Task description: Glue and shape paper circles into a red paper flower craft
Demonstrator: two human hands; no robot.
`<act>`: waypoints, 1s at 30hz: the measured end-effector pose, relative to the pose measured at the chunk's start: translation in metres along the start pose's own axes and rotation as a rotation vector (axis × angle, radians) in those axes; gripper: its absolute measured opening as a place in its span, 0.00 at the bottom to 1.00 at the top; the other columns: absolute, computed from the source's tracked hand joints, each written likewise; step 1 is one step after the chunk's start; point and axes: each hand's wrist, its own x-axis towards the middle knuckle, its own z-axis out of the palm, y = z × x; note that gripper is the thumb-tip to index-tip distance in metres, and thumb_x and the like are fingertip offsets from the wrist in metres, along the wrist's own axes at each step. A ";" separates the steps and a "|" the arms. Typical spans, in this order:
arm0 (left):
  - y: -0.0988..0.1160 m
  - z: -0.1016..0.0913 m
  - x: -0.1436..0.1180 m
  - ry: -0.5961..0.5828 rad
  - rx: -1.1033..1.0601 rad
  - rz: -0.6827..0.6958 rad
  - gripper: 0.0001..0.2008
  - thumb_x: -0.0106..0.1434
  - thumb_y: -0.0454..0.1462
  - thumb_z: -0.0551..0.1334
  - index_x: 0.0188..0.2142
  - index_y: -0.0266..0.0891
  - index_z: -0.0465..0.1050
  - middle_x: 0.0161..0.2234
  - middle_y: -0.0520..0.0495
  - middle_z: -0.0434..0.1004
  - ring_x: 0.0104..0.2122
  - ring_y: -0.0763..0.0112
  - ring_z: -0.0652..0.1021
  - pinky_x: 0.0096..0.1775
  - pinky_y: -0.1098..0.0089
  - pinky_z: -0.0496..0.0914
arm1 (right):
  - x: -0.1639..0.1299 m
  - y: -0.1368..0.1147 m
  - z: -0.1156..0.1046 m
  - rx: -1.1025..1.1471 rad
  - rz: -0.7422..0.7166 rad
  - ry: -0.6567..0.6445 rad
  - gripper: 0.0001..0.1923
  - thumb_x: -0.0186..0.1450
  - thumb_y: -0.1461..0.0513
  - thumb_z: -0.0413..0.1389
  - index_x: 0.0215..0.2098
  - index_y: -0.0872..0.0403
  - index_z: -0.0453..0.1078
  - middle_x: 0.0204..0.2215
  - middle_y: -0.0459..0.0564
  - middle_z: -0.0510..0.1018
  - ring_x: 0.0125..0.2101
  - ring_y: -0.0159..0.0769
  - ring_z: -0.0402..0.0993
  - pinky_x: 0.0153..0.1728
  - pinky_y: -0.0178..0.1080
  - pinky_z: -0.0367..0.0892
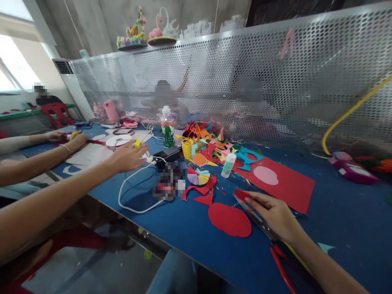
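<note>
Scissors (pixel 260 222), metal blades with red handles (pixel 283 269), lower right of frame: lying on blue tabletop (pixel 352 228), blades pointing up-left, partly covered by right hand (pixel 275 214). Right hand resting flat over the blades, fingers loosely extended, fingertips touching a small red paper scrap (pixel 241 195); not closed around anything.

Red paper cut-out (pixel 230 219), rounded shape, centre bottom: flat on tabletop, just left of right hand and scissors, apart from the fingers.

Large red paper sheet (pixel 290 188) with pale pink cloud-shaped piece (pixel 266 175) on top: right of centre, just above right hand.

Left hand (pixel 127 157), centre left: reaching forward over tabletop, fingers partly curled, small yellow object (pixel 137 143) at the fingertips; grip on it not clear. Well apart from scissors, across the frame.

White cable (pixel 131 192): looped on tabletop below left hand, running toward black box (pixel 167 155).

White glue bottle with green cap (pixel 228 165): upright, centre, between paper pile and red sheet.

Plastic drink bottle (pixel 167 127): upright, centre, behind black box.

Pile of coloured paper offcuts (pixel 214 143): centre, orange, red, teal and yellow pieces heaped together.

Co-worker's hands (pixel 69 138), upper left: over white paper pieces, separate from wearer's hands.

Perforated metal screen (pixel 306 73): across upper frame, along far table edge.

Yellow strip (pixel 346 116): curved, right edge.
</note>
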 end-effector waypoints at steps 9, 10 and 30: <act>0.039 0.017 -0.012 -0.174 -0.084 -0.108 0.15 0.63 0.39 0.57 0.48 0.35 0.66 0.46 0.43 0.69 0.42 0.65 0.73 0.42 0.59 0.70 | -0.002 -0.003 0.000 -0.034 0.000 0.024 0.19 0.54 0.53 0.58 0.40 0.55 0.76 0.32 0.53 0.81 0.30 0.45 0.78 0.31 0.40 0.74; 0.040 0.017 -0.011 -0.184 -0.101 -0.124 0.14 0.64 0.39 0.56 0.47 0.35 0.66 0.46 0.43 0.69 0.43 0.65 0.73 0.43 0.59 0.70 | -0.002 -0.002 0.000 -0.036 -0.003 0.027 0.19 0.54 0.53 0.58 0.40 0.55 0.76 0.32 0.53 0.81 0.30 0.45 0.78 0.31 0.40 0.74; 0.028 0.060 0.015 -0.299 -0.313 -0.466 0.21 0.62 0.53 0.46 0.41 0.41 0.63 0.43 0.44 0.72 0.37 0.59 0.75 0.35 0.66 0.65 | 0.006 -0.007 -0.009 -0.129 -0.060 0.058 0.16 0.59 0.57 0.53 0.43 0.53 0.74 0.34 0.51 0.80 0.27 0.36 0.77 0.30 0.39 0.71</act>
